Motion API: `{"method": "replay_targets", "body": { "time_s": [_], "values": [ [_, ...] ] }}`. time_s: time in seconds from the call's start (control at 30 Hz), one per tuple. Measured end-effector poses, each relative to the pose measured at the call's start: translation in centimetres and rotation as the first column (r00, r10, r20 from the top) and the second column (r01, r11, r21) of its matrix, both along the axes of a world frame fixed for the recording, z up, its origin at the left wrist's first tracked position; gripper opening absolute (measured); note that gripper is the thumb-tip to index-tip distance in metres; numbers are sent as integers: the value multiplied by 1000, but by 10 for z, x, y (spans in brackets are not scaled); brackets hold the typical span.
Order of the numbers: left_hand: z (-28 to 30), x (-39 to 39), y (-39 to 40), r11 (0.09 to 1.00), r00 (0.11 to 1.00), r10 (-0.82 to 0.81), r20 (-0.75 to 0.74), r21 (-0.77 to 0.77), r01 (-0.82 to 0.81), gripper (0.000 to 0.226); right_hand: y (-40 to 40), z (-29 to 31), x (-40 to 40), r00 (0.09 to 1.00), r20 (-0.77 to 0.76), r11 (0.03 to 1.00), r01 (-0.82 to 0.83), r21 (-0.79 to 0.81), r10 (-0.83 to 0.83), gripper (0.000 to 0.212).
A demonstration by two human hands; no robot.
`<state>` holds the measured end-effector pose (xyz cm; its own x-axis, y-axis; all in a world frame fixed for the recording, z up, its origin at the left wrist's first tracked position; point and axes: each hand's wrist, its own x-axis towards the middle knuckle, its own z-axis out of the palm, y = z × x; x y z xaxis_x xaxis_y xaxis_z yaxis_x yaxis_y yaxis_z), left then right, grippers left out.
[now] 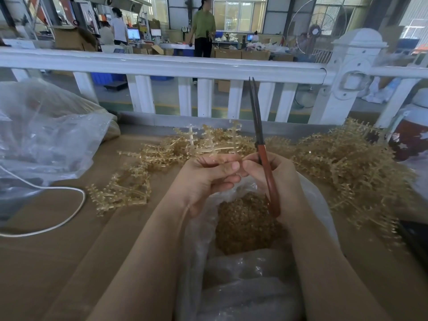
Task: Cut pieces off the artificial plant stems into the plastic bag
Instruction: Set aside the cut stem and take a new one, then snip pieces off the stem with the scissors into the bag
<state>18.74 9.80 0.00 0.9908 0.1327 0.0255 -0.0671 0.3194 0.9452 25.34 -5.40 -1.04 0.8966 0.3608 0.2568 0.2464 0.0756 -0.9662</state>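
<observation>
Left hand (206, 179) pinches a pale gold plastic plant stem (213, 144) above the clear plastic bag (245, 225). Right hand (275, 179) grips red-handled scissors (261, 144), blades closed, pointing up. Best to snip directly over the bag's mouth.

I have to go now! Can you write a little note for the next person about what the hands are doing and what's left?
Left hand: pinching a stem piece above the plastic bag.
Right hand: holding the scissors, blades closed and pointing up, not cutting.
Done: many cut pieces already lie in the bag.
Left: big stem piles on the table, right and behind the hands, plus a smaller bunch to the left.
</observation>
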Motion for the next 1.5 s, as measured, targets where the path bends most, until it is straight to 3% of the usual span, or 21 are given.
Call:
{"method": "replay_targets", "body": {
  "time_s": [0.2, 0.3, 0.4, 0.5, 0.63, 0.77, 1.13, 1.5],
  "values": [
    [-1, 1, 0, 998, 999, 35, -9, 49, -34, 26, 0, 0, 0, 999, 42, 999, 25, -20, -24, 10],
    [-1, 2, -1, 998, 998, 56, 15, 41, -57, 17, 1, 0, 1, 999, 47, 1000, 24, -15, -23, 2],
    [-2, 4, 0, 991, 992, 120, 42, -68, -117, 17, 3, -1, 1, 996, 71, 999, 46, 0, -46, 31],
    [-2, 6, 2, 967, 980, 191, 53, -184, -179, 22, 2, -6, 3, 983, 141, 983, 136, -124, -118, 36],
    [-1, 5, 5, 961, 967, 234, 103, -177, -214, 18, 0, -13, 4, 948, 299, 912, 215, -350, -109, 52],
    [-2, 5, 6, 961, 953, 251, 169, -157, -226, 14, -1, -15, 2, 876, 478, 825, 313, -470, -60, 44],
    [-5, 6, 7, 965, 938, 259, 229, -12, -263, 6, -3, -17, 0, 817, 573, 788, 399, -470, -72, 54],
    [-5, 5, 9, 966, 934, 250, 255, -3, -258, 5, -2, -17, -3, 718, 684, 766, 509, -392, -128, 63]
  ]
}}
